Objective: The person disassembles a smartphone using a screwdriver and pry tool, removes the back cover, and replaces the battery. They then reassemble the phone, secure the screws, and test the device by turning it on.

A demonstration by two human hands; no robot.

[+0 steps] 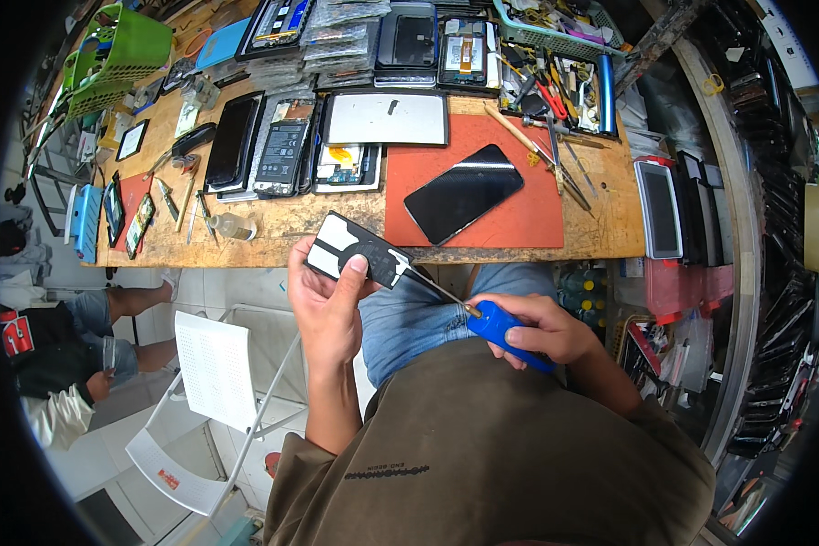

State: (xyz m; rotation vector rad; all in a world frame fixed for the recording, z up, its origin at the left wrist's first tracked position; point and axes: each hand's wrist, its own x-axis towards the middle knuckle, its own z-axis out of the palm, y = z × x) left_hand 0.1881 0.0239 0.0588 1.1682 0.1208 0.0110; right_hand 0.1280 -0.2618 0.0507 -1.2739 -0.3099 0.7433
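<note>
Above our lap, just off the near edge of the workbench (282, 244), we hold a thin black-and-white panel (366, 246), tilted, with a dark round patch in its middle. Taking the panel as the centre of a clock, our left hand (329, 305) comes up from seven o'clock, pinching it: the thumb presses on the round patch and the fingers curl behind, mostly out of sight. At four o'clock our right hand (551, 329) is closed round a blue tool (498, 322), thumb laid along its side. From the tool's brass-coloured end a slim rod points to the panel's four o'clock corner; we cannot tell whether it touches.

By its look, we judge the panel light and fairly stiff, but thin enough to bend or chip at the corners if squeezed hard. Its smooth white parts could slide under dry fingers, so we would do best to grip the two long edges, with fingers flat beneath for support and little weight on the middle. The tool looks light too, and its thick blue body gives a surer hold than the rod.

At two o'clock, a black phone (464, 194) lies on a red mat (532, 223), well clear of both hands.
</note>
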